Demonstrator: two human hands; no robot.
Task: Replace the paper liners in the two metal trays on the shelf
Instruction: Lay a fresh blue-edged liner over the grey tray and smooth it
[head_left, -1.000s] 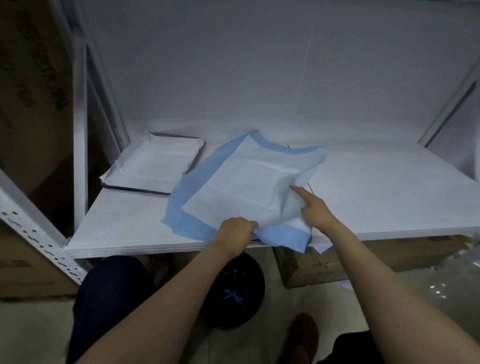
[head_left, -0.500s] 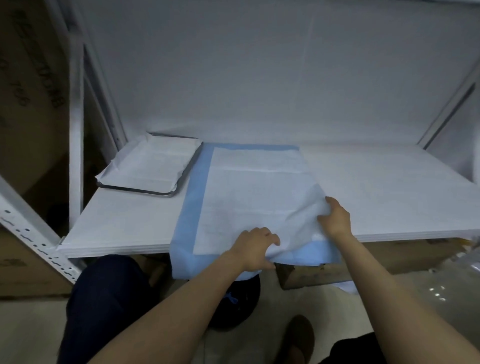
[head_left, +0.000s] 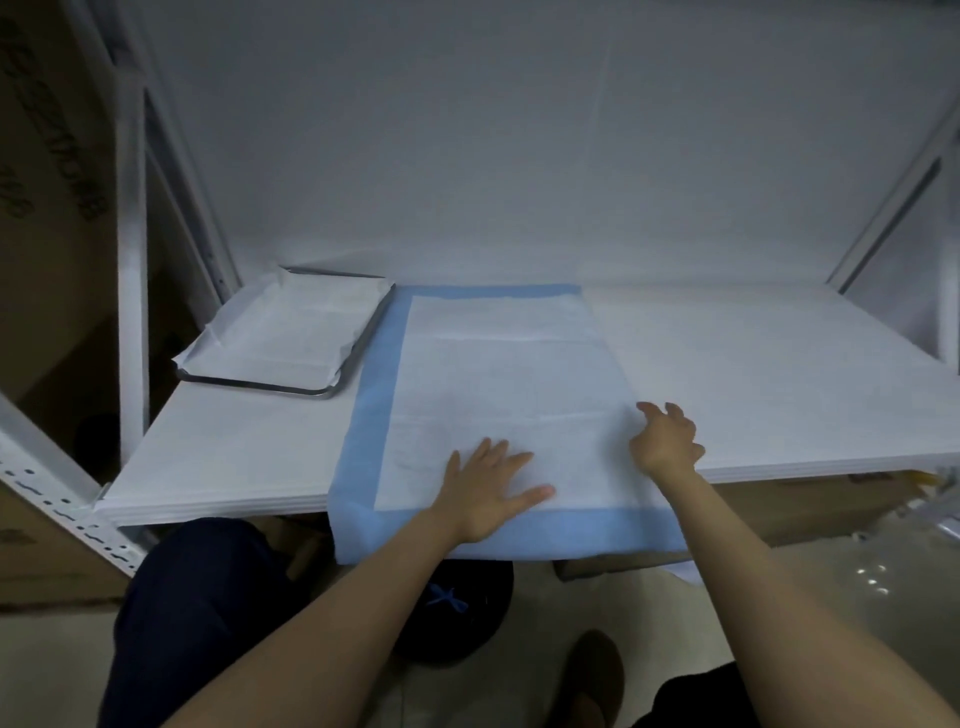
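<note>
A white liner with a blue border (head_left: 493, 384) lies spread flat across the middle of the white shelf (head_left: 779, 374), its near blue edge hanging over the shelf's front. My left hand (head_left: 488, 488) rests palm down on the liner's near part, fingers spread. My right hand (head_left: 667, 436) hovers at the liner's right edge with fingers apart and curled, holding nothing. At the back left a metal tray (head_left: 270, 385) sits on the shelf with a white paper liner (head_left: 291, 332) lying in it. Only this one tray shows; whatever lies under the spread liner is hidden.
White shelf uprights (head_left: 130, 260) stand at the left and far right. Cardboard boxes (head_left: 47, 156) sit left of the frame and under the shelf. A dark round object (head_left: 452, 608) lies on the floor between my knees.
The folded liner was opened out and laid flat over the shelf. Both hands let go of its near corners; my left hand now presses on it and my right hand has lifted off.
</note>
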